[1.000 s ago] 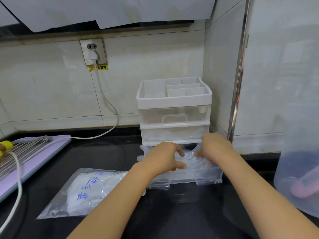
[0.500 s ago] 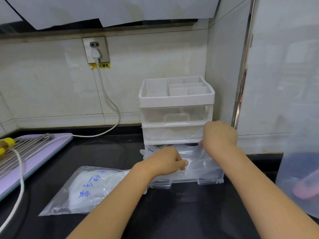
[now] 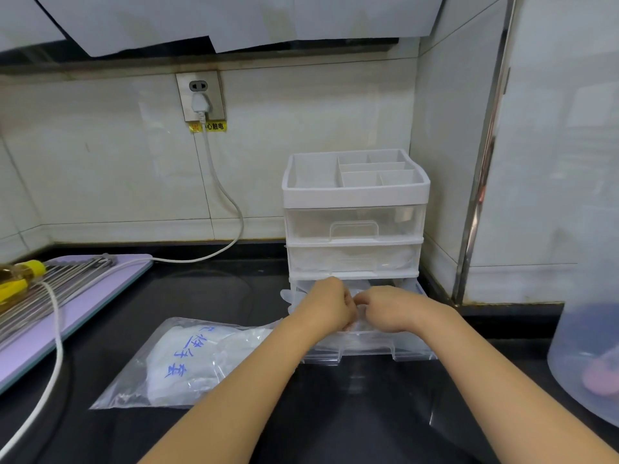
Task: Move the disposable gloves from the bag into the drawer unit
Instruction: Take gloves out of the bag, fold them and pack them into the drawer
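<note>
I am watching through the one head-worn wide-angle camera, which is looking forward and down from close above the black counter [image 3: 335, 416], facing the tiled corner [image 3: 415, 128] where the drawer unit [image 3: 355, 195] is sitting near mid-frame, close ahead.

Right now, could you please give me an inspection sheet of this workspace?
Surface: black counter, glossy.
Job's things: drawer unit in the wall corner; bottom drawer pulled out, gloves inside, some spilling over its left edge; bag lying flat to the left, white contents inside.
Clutter: purple board with metal rack and yellow bottle, far left; translucent tub, right.
Hands: left hand and right hand both curled on the gloves over the drawer.
Cables: white cable from the socket, across the board.
Surroundings: tiled wall.
</note>
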